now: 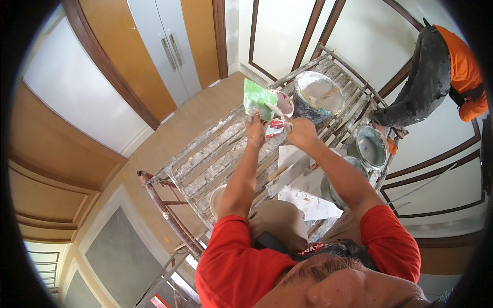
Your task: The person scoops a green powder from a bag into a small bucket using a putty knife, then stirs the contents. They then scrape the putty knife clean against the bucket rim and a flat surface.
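Observation:
Both my arms reach forward over a plaster-spattered slatted scaffold platform point(205, 174). My left hand point(255, 129) is closed on the lower edge of a green plastic plastering board point(257, 97), smeared with white. In my right hand point(301, 132) is a narrow putty knife point(276, 109), its pale blade against or just over the board's right corner. The fingers partly hide its handle. Right behind the board stands a small white-and-red tub point(284, 104), partly covered by the board and knife.
A large bucket of white material point(321, 95) stands beyond my right hand. Grey buckets point(371, 146) sit at the right edge. A long flat blade point(292, 177) lies over a white sheet point(303, 197) before my knees. A co-worker in dark trousers point(421, 84) is at right.

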Demonstrator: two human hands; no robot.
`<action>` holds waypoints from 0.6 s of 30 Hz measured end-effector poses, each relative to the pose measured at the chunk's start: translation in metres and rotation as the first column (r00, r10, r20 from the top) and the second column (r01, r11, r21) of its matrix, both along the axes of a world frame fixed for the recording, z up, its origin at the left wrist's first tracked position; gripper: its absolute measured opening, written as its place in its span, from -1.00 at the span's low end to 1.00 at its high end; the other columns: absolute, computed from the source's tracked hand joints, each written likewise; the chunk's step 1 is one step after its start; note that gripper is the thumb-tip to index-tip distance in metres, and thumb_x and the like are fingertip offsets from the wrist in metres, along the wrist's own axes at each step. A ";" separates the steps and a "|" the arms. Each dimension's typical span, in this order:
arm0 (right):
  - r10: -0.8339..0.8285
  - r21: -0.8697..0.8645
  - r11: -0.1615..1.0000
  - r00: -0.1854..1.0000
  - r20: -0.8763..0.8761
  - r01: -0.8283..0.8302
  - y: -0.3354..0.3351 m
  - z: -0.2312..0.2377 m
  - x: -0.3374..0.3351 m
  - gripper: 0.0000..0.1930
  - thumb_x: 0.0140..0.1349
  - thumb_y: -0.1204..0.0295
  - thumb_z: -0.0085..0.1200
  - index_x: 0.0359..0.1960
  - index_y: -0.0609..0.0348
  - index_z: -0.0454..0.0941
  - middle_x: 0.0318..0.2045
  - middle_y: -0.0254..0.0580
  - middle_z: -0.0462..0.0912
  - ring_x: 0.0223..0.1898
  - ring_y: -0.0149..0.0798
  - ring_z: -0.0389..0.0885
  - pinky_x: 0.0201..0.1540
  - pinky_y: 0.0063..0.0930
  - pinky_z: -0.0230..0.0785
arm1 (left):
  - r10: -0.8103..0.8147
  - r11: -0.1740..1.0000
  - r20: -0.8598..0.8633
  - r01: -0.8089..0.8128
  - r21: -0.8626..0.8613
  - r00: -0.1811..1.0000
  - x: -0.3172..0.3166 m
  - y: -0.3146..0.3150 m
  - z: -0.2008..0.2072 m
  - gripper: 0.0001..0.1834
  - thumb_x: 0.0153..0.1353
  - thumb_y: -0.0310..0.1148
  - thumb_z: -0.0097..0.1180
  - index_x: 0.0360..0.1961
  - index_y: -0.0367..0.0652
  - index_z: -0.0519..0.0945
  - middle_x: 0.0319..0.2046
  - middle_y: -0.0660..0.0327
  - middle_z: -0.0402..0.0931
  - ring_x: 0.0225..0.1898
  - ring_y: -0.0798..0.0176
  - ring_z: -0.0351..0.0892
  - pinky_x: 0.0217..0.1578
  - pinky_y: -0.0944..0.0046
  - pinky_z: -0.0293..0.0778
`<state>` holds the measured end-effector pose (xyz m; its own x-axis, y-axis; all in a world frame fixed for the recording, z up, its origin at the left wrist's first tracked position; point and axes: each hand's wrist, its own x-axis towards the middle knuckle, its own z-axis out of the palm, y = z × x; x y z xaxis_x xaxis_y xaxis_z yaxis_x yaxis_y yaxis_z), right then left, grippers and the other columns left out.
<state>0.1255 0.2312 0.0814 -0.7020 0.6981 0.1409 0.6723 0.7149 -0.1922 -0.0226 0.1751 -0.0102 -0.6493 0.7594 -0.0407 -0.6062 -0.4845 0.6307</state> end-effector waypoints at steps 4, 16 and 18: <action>-0.007 0.027 1.000 0.997 -0.072 0.009 0.019 -0.002 -0.001 -0.65 0.21 0.25 0.13 0.01 0.03 0.70 -0.36 0.13 0.70 -0.28 0.14 0.70 -0.14 -0.02 0.55 | -0.059 0.997 -0.055 0.056 -0.051 0.997 -0.003 -0.003 -0.008 -0.56 0.54 -0.22 -0.11 0.28 -0.28 0.32 0.16 -0.01 0.46 0.15 0.01 0.53 0.12 -0.02 0.58; -0.012 -0.024 1.000 0.999 -0.042 0.011 -0.003 -0.004 -0.005 -0.65 0.21 0.25 0.15 0.00 0.03 0.71 -0.29 0.12 0.71 -0.21 0.11 0.70 -0.09 -0.04 0.54 | 0.032 0.999 0.014 -0.032 0.020 0.999 -0.013 -0.021 -0.034 -0.58 0.54 -0.24 -0.11 0.31 -0.17 0.32 0.14 0.09 0.48 0.10 0.09 0.56 0.01 0.04 0.62; -0.033 -0.025 0.999 0.999 -0.039 0.032 0.001 -0.004 0.000 -0.64 0.21 0.26 0.15 0.02 0.02 0.70 -0.25 0.14 0.71 -0.18 0.11 0.70 -0.06 -0.04 0.54 | 0.015 0.999 -0.005 -0.015 0.039 1.000 -0.009 -0.023 -0.037 -0.56 0.54 -0.23 -0.11 0.33 -0.16 0.28 0.18 0.07 0.45 0.14 0.04 0.53 0.06 -0.02 0.59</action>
<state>0.1259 0.2321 0.0772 -0.6730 0.7243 0.1501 0.6870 0.6872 -0.2362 -0.0319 0.1526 -0.0468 -0.6605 0.7507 -0.0083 -0.5958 -0.5174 0.6142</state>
